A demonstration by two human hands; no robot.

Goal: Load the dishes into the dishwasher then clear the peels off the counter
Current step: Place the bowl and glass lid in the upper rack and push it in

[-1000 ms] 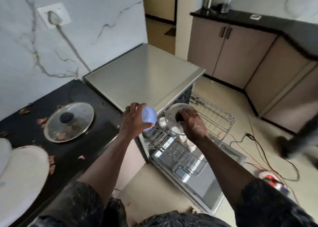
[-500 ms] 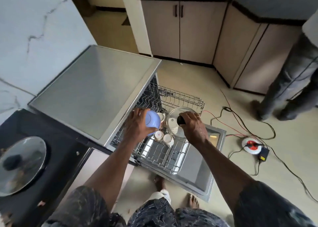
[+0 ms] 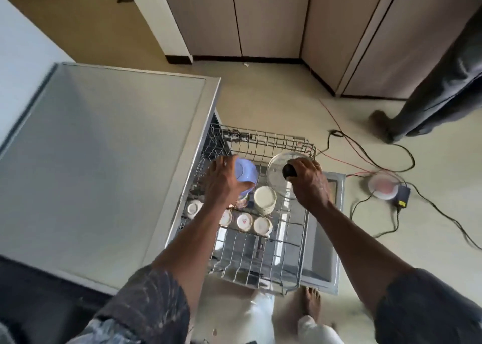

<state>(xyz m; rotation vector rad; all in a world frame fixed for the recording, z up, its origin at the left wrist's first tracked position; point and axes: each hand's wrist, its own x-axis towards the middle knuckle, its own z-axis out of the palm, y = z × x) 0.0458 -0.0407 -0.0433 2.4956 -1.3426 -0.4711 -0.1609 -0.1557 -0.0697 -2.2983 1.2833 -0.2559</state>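
Observation:
My left hand (image 3: 221, 182) grips a light blue cup (image 3: 245, 174), held over the left side of the pulled-out wire rack (image 3: 263, 140) of the dishwasher (image 3: 104, 161). My right hand (image 3: 309, 184) holds a glass lid (image 3: 279, 171) by its black knob (image 3: 289, 171) over the rack's far right corner. Inside the rack stand a cream mug (image 3: 264, 200) and several small white cups (image 3: 244, 221), upside down. The open dishwasher door (image 3: 323, 252) lies flat under the rack.
Another person's leg and foot (image 3: 417, 114) stand on the floor at the right. Cables and a round extension socket (image 3: 383, 186) lie on the floor beside the door. Beige cabinets (image 3: 266, 17) line the far wall. My bare foot (image 3: 311, 302) stands by the door.
The view has tilted further down and towards the rack. Both hands have moved out over the rack with the cup and the lid. The counter with the other lid has left the view.

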